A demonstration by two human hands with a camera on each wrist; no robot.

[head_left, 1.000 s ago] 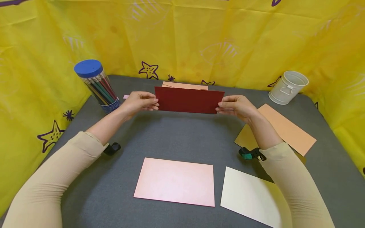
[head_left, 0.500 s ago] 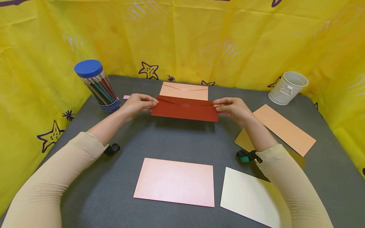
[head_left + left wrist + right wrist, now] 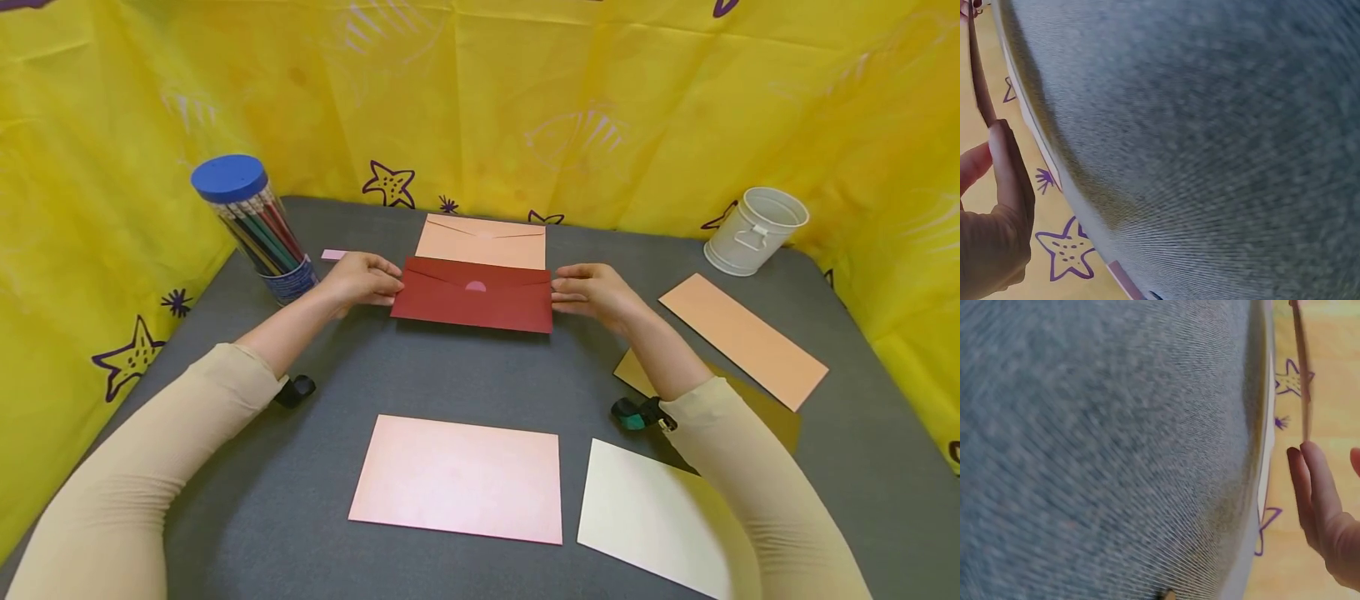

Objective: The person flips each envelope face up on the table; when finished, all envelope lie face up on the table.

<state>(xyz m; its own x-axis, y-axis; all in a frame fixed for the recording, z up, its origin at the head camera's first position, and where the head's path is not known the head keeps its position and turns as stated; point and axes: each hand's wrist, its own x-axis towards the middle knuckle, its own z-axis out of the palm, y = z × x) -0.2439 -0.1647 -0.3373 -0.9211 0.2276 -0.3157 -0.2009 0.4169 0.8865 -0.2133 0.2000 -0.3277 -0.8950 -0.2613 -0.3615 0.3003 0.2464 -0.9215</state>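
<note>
A dark red envelope [image 3: 471, 308], flap side up with a pink half-round spot at its flap, hangs low over the far part of the table. My left hand [image 3: 362, 279] pinches its left edge between thumb and fingers. At the right edge, the fingertips of my right hand [image 3: 596, 292] touch the envelope with the fingers straight; the right wrist view shows the thumb standing apart. Both wrist views catch the envelope edge-on, as a thin strip. Just behind it lies a peach envelope [image 3: 483, 239], its near edge partly covered.
Nearer me lie a pale pink envelope [image 3: 456, 479] and a cream one [image 3: 648, 517]. A peach envelope [image 3: 744, 340] overlaps a mustard one [image 3: 772, 417] at right. A pencil tub with a blue lid [image 3: 231, 179] stands left; a white metal bucket [image 3: 738, 246] stands back right.
The red envelope has tipped from nearly upright to flatter and come lower and toward me, baring more of the peach envelope behind. The right fingers have straightened off their grip.
</note>
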